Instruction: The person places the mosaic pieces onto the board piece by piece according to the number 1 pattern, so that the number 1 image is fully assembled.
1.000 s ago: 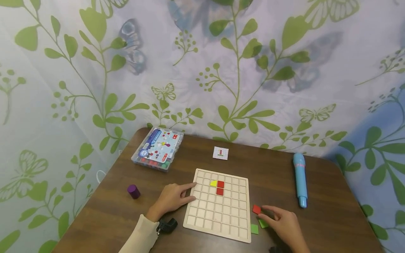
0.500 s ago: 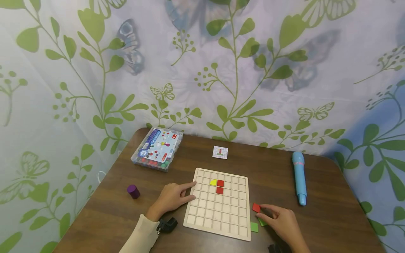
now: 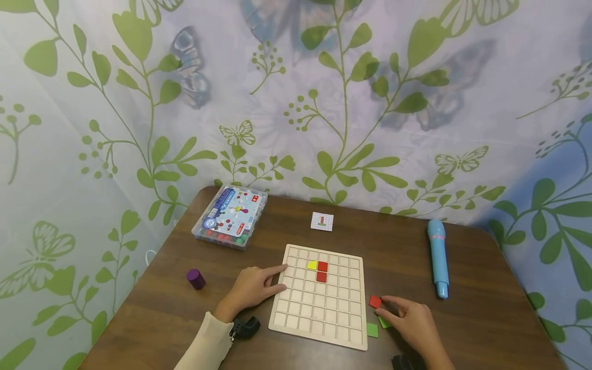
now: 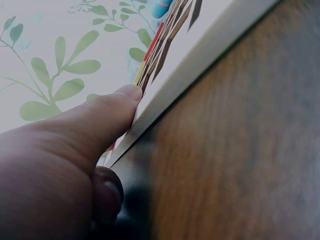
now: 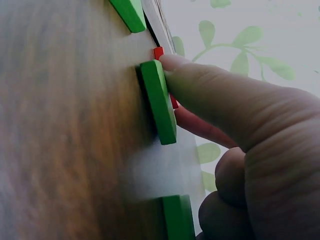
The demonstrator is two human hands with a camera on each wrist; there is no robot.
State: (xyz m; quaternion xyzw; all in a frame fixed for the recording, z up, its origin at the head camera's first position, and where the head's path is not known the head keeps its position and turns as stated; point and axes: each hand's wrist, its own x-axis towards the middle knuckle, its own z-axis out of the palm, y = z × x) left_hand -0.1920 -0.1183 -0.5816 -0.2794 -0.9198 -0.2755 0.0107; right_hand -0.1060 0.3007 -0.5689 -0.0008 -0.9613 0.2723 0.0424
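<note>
While btwn hands (image 3: 252, 288) (image 3: 412, 321), brd (image 3: 319, 314) w/ 3 tiles (image 3: 322, 266)

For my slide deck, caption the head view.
Left hand touches a wooden grid board; right hand pinches a red square tile.

L grip (image 4: 55, 160) against bd edge (image 4: 187, 72)
</note>
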